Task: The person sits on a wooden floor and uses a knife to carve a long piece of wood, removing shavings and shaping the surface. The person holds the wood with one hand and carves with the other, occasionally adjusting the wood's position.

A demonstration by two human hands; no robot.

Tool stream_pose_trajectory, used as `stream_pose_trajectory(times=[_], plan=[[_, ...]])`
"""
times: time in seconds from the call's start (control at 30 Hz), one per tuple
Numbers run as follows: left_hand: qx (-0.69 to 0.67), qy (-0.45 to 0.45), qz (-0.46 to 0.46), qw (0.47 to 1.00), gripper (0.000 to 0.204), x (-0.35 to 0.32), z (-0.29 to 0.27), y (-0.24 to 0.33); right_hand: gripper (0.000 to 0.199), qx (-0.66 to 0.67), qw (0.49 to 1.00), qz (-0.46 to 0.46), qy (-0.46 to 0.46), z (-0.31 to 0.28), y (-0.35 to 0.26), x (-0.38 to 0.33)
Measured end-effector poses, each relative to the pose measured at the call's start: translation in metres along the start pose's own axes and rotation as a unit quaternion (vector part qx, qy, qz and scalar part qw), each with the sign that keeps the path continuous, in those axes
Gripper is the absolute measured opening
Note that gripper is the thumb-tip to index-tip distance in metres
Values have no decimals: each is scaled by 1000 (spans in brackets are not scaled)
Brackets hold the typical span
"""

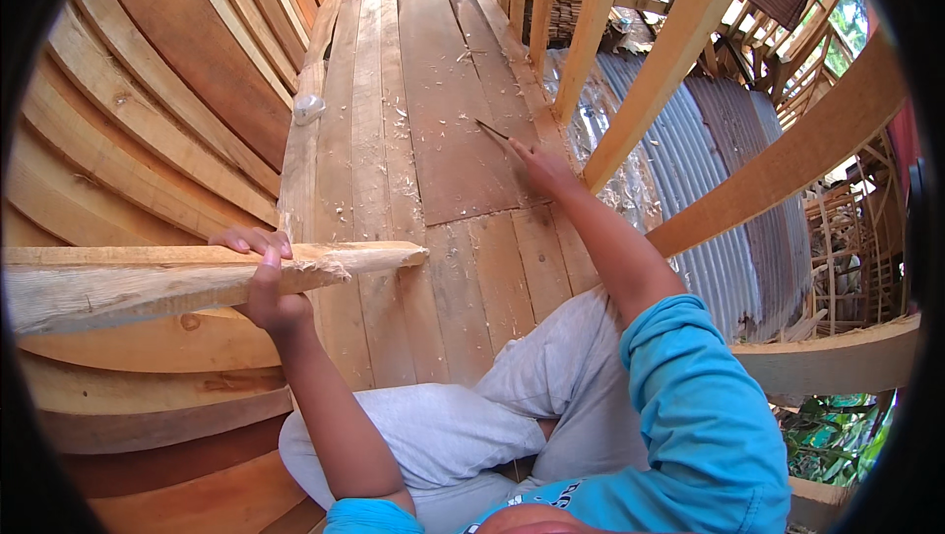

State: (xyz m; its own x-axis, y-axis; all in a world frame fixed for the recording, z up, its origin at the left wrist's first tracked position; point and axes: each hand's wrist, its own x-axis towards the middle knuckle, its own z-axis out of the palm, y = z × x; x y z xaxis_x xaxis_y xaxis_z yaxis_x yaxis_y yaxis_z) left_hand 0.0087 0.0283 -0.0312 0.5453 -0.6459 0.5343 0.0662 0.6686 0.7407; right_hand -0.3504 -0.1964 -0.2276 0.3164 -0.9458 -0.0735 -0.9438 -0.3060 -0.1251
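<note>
A pale wooden beam (148,278) comes in from the left edge, its tapered end roughly cut, with splintered fibres along the side. My left hand (271,278) wraps around it a little short of that end, fingers over the top and thumb on the near side. Out to the right, over the plank floor, my right hand (541,168) is closed on a thin dark pointed tool (491,129). The tool points away to the upper left, apart from the beam; its handle is hidden in the hand, and its exact kind cannot be told.
Wood shavings lie scattered over the plank floor (364,140) and a flat brown board (458,91). A small clear plastic container (308,109) sits by the left plank wall (157,121). Upright wooden posts (655,71) line the right side, with corrugated metal sheets (689,180) beyond.
</note>
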Motion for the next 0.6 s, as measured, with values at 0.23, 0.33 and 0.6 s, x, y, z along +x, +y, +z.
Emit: stream_pose_trajectory(times=[0.23, 0.33, 0.6], plan=[[-10, -16, -14, 1000, 33, 3, 10, 0, 73, -47, 990, 95, 98, 3, 50, 51], [-11, -20, -16, 1000, 33, 4, 11, -2, 74, -5, 974, 108, 197, 8, 39, 61], [22, -15, -12, 1000, 33, 1, 7, 5, 81, -125, 977, -174, -9, 9, -13, 50]])
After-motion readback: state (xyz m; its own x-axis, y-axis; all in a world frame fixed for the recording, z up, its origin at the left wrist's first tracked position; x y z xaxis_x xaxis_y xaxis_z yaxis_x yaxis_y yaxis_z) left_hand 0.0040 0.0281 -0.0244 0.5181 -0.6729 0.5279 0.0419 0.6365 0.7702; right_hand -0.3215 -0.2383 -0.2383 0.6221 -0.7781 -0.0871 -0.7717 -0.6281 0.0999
